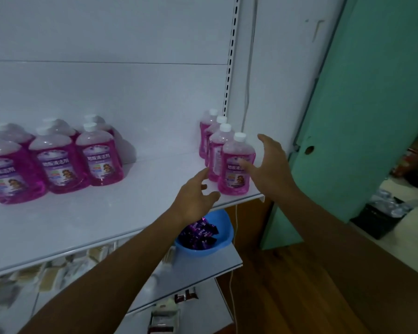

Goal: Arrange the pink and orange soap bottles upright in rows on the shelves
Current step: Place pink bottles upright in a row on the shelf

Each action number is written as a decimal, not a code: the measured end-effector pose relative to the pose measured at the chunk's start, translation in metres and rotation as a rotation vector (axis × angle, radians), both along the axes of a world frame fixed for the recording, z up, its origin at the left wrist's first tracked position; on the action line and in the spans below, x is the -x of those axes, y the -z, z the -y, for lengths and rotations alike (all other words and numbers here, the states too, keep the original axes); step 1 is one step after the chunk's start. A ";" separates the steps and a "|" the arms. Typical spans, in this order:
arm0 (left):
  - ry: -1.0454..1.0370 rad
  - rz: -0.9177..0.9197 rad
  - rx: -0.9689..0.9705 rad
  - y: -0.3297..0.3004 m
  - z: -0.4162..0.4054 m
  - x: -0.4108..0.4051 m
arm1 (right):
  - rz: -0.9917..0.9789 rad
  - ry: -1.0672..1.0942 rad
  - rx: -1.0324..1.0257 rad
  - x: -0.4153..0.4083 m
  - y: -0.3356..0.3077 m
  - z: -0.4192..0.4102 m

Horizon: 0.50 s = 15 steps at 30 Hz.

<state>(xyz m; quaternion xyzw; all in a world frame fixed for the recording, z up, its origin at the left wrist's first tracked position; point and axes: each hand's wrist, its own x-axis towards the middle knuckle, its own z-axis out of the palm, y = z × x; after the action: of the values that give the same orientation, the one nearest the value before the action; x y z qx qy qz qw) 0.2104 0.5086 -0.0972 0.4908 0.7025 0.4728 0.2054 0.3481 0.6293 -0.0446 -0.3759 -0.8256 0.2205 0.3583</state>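
Note:
Several pink soap bottles with white caps stand upright on a white shelf (87, 213). One row runs front to back at the shelf's right end; its front bottle (235, 172) stands near the edge. A bigger group (58, 162) stands at the left. My left hand (196, 196) hovers just left of the front bottle, fingers relaxed, holding nothing. My right hand (268, 165) is spread open at that bottle's right side, with its thumb across the label. No orange bottles are in view.
A blue bowl (223, 239) of purple wrapped sweets sits on the lower shelf (203, 268) under my left hand. Packets fill the lower left shelves. A green door (372, 116) stands at the right, with a dark crate (381, 218) on the floor beyond it.

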 end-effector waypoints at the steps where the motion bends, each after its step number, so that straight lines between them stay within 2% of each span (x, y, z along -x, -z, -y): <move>1: 0.008 0.013 0.008 0.001 -0.003 0.002 | 0.024 -0.013 0.008 0.002 0.000 -0.003; 9: 0.076 0.062 0.077 0.009 -0.032 0.018 | 0.058 -0.085 0.095 0.029 0.005 -0.017; 15: 0.152 0.097 0.050 0.002 -0.041 0.009 | 0.042 -0.018 0.052 0.036 0.011 -0.025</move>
<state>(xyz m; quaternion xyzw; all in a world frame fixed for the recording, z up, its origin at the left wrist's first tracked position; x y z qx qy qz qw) 0.2012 0.5497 -0.0990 0.5139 0.6642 0.4611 0.2866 0.3125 0.6541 -0.0558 -0.3824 -0.8303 0.2373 0.3288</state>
